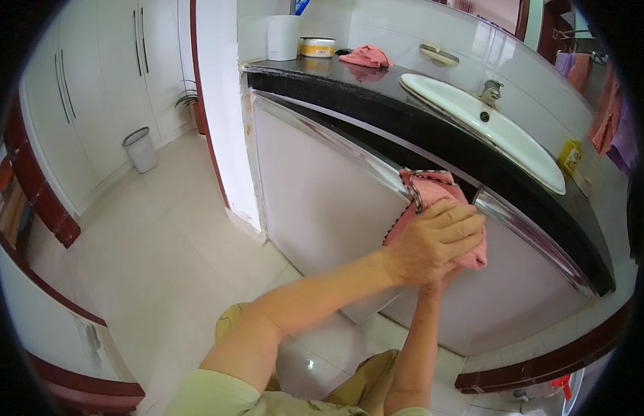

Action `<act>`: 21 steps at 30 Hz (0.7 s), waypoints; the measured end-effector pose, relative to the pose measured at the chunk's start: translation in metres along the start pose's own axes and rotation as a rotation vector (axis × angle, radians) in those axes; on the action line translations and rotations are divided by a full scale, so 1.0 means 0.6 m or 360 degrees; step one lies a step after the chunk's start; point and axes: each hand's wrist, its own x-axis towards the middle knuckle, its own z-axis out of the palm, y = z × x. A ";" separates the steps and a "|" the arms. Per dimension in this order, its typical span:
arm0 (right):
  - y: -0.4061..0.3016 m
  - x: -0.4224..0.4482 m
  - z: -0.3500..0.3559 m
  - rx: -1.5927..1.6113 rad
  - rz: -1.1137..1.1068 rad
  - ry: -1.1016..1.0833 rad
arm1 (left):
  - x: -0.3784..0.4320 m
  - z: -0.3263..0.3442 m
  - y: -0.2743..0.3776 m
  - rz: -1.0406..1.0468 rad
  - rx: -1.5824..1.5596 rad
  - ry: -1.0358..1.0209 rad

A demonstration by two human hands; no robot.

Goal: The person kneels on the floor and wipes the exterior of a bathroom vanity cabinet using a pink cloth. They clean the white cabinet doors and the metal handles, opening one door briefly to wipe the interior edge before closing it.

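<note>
My left hand (439, 236) is closed over a folded pink cloth (431, 187) with black-and-white stitched edging. The cloth is at the upper right corner of a pale cabinet door (327, 171), by its shiny metal edge strip (348, 143). This door stands ajar, with a dark gap behind its top edge. My right hand (449, 278) is below and behind the left one, close against the cloth's lower part; its fingers are hidden. A second pale door (509, 270), with a similar metal strip (535, 234), is to the right of the hands.
Above the doors runs a black countertop (322, 78) with a white basin (457, 112) and tap (492, 91). Another pink cloth (367, 55), a white cup (283, 37) and a round tub (317, 47) stand at its left. A yellow bottle (570, 156) is at the right; a waste bin (140, 150) stands on the floor.
</note>
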 end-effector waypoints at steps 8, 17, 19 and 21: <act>-0.019 0.006 0.009 -0.0123 -0.0018 -0.0025 | -0.061 -0.053 -0.079 0.0060 0.0206 -0.0204; -0.048 0.011 0.015 0.0077 0.0270 0.0058 | -0.093 -0.187 -0.221 -0.0520 0.0658 0.0141; -0.055 0.008 0.021 0.0113 0.0326 0.0047 | -0.100 -0.217 -0.244 -0.0597 0.0695 0.0178; -0.057 0.007 0.019 0.0049 0.0311 0.0044 | -0.093 -0.224 -0.246 -0.0684 0.0637 0.0198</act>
